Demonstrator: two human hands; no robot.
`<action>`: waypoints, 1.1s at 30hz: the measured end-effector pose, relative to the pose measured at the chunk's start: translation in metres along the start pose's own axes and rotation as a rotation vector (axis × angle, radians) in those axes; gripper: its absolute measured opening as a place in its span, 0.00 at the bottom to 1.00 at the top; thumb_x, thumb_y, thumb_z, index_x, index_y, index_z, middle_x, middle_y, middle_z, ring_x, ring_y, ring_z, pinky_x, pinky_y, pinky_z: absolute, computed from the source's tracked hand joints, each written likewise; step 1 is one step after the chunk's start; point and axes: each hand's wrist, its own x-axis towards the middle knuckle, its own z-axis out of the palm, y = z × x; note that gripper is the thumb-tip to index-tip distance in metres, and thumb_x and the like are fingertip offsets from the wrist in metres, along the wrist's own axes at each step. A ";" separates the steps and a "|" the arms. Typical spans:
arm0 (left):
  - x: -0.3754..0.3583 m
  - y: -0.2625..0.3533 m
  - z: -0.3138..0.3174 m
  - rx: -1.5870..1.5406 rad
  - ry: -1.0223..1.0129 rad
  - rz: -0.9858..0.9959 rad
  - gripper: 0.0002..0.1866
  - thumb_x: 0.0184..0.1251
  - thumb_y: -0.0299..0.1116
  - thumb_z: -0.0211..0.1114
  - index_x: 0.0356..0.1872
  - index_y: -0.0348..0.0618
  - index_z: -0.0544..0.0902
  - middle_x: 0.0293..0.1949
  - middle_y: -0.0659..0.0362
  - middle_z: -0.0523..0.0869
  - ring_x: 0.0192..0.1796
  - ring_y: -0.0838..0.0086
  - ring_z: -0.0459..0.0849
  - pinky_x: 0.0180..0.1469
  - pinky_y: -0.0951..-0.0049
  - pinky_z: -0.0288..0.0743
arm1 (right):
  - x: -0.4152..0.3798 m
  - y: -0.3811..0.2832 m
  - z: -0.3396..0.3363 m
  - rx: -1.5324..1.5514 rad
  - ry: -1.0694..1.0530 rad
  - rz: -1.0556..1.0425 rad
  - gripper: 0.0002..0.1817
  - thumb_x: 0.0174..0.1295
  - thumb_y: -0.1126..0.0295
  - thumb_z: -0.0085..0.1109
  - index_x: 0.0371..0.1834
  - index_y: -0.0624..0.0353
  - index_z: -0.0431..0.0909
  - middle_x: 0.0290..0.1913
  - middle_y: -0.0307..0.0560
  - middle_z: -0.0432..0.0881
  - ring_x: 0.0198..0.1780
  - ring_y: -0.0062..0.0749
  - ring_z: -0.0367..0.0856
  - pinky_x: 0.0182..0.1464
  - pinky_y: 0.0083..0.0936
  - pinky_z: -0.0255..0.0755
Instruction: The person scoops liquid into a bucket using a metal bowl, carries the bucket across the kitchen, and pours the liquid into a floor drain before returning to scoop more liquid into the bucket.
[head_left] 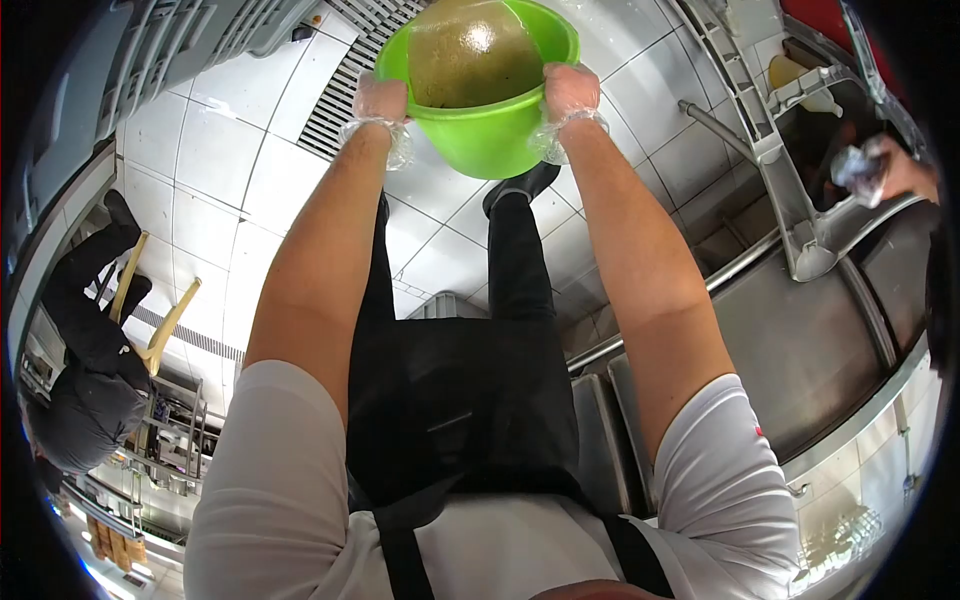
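A bright green plastic basin point(478, 140) is held out in front of me over the tiled floor, between my two hands. Murky brown liquid point(470, 60) lies inside it, with a bright glare on its surface and dark specks near the front rim. My left hand point(381, 98), in a clear plastic glove, is closed on the basin's left rim. On the opposite side, my right hand point(571, 92), gloved the same way, grips the right rim. The basin's far edge runs out of the top of the view.
A slotted floor drain point(335, 105) runs beside the basin on the left. Grey plastic racks point(160, 60) stand at upper left. At left, a person in dark clothes point(95, 330) is near a wooden chair point(165, 325). Another person's hand point(895, 172) shows at right, above a steel counter point(800, 350).
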 end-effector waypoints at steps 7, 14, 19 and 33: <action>0.001 -0.011 0.021 -0.296 0.067 -0.140 0.19 0.51 0.30 0.60 0.47 0.38 0.76 0.40 0.43 0.83 0.47 0.55 0.81 0.50 0.63 0.74 | 0.009 0.009 0.007 0.025 0.016 -0.034 0.15 0.45 0.69 0.56 0.31 0.72 0.76 0.28 0.61 0.80 0.31 0.50 0.78 0.39 0.36 0.71; -0.014 0.011 0.001 -0.558 0.077 -0.271 0.26 0.51 0.32 0.56 0.54 0.33 0.69 0.43 0.39 0.82 0.47 0.52 0.82 0.51 0.62 0.73 | -0.002 -0.001 0.005 0.021 0.019 -0.067 0.15 0.44 0.68 0.57 0.30 0.72 0.76 0.28 0.60 0.80 0.32 0.50 0.79 0.39 0.36 0.71; -0.019 0.021 -0.009 -0.518 0.094 -0.335 0.24 0.51 0.31 0.56 0.51 0.30 0.71 0.42 0.39 0.82 0.46 0.50 0.82 0.51 0.62 0.73 | 0.001 0.001 0.006 0.008 0.017 -0.064 0.15 0.45 0.68 0.56 0.30 0.72 0.76 0.29 0.61 0.80 0.32 0.51 0.79 0.39 0.37 0.71; 0.001 0.000 0.011 0.477 0.061 0.181 0.11 0.48 0.36 0.65 0.33 0.45 0.85 0.40 0.48 0.84 0.44 0.56 0.83 0.43 0.60 0.79 | 0.020 0.022 0.007 -1.186 -0.121 -0.755 0.11 0.54 0.70 0.48 0.29 0.60 0.81 0.32 0.57 0.83 0.38 0.48 0.81 0.40 0.38 0.74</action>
